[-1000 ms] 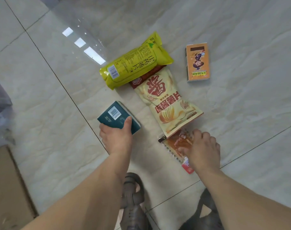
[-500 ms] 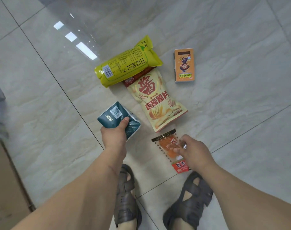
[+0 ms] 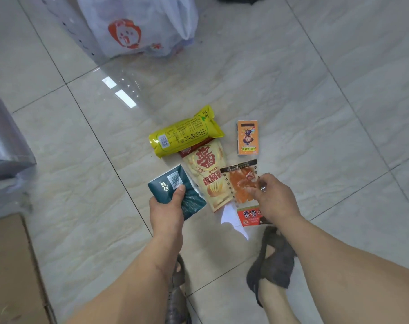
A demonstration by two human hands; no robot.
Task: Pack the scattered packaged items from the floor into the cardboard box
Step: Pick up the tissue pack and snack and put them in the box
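Observation:
My left hand (image 3: 167, 212) grips a dark teal packet (image 3: 173, 190), lifted off the tiled floor. My right hand (image 3: 274, 198) holds a clear orange snack pouch (image 3: 239, 185) with a red bottom label, raised above the floor. Still lying on the tiles are a long yellow packet (image 3: 184, 135), a cream chip bag with red characters (image 3: 207, 171) partly under the yellow one, and a small orange box (image 3: 247, 137) to the right. A corner of the cardboard box (image 3: 9, 272) shows at the lower left.
A white plastic bag with a red print (image 3: 138, 26) sits at the top, beside a white perforated panel (image 3: 65, 22). A grey appliance or cabinet (image 3: 2, 146) stands at the left edge. My sandalled feet (image 3: 273, 260) are below the hands.
Both hands have lifted their packets off the floor. The head has risen and tilted, so the plastic bag at the top and more floor have come into view.

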